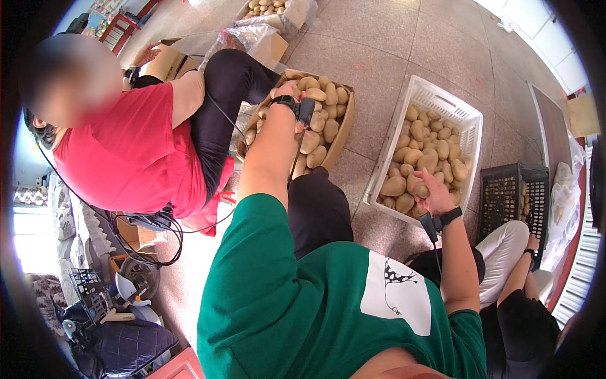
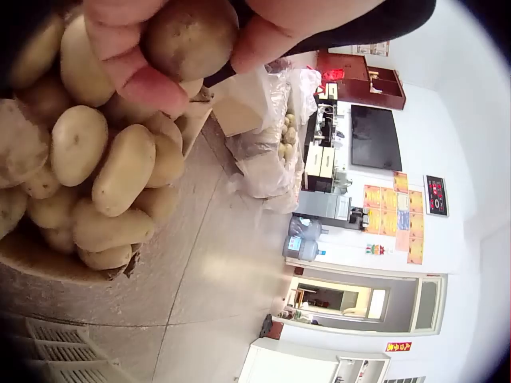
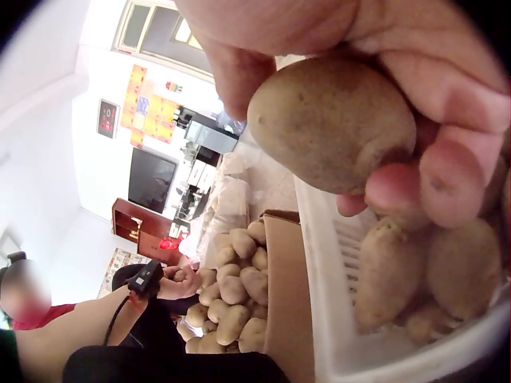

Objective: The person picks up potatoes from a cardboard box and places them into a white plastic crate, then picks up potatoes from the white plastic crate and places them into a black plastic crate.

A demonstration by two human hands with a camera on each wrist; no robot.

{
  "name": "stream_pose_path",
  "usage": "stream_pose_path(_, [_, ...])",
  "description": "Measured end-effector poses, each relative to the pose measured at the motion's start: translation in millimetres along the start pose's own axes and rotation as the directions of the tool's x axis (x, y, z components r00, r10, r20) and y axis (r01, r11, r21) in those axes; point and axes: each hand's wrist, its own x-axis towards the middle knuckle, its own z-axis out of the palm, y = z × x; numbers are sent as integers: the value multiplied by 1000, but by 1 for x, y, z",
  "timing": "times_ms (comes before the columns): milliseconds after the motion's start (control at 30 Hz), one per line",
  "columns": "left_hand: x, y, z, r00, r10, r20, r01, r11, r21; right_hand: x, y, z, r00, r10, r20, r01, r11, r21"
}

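Note:
My left hand point(image 1: 287, 90) is over a cardboard box point(image 1: 346, 129) heaped with potatoes. In the left wrist view its fingers and thumb grip a round brown potato point(image 2: 190, 40), with paler potatoes point(image 2: 124, 169) piled close below. Over the near end of a white plastic crate point(image 1: 472, 126), my right hand point(image 1: 435, 194) holds another potato. The right wrist view shows this oval, brown potato point(image 3: 331, 124) with fingers curled about it and a dark patch at one end. More potatoes point(image 3: 391, 263) lie in the crate beneath it.
To the left sits a person in a red shirt point(image 1: 132, 145). A black crate point(image 1: 514, 183) stands right of the white one, near another person's light trousers point(image 1: 505, 252). Farther off are a plastic-lined box point(image 1: 293, 19) of potatoes and tiled floor point(image 1: 379, 54). Cables point(image 1: 177, 234) hang at the left.

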Motion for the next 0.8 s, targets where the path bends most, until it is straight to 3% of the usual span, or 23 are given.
stream_pose_path(433, [-1, -1, -16, 980, 143, -140, -143, 990, 11, -1, -2, 6, 1000, -7, -14, 6, 999, -43])
stream_pose_path(567, [-48, -12, -1, 997, 61, -47, -65, 994, -90, -5, -5, 9, 1000, -16, -23, 16, 999, -35])
stream_pose_path(633, [-46, -17, -2, 993, 41, 107, -46, 998, 43, -5, -4, 8, 999, -33, 2, 33, 999, -31])
stream_pose_path(733, [-51, -32, 6, 998, -55, 21, 56, 997, -51, -7, -4, 9, 1000, -30, 0, 30, 1000, -3])
stream_pose_path(800, [-64, -44, 12, 999, -39, 31, 41, 997, -60, -10, -6, 12, 1000, -29, -11, 29, 999, 21])
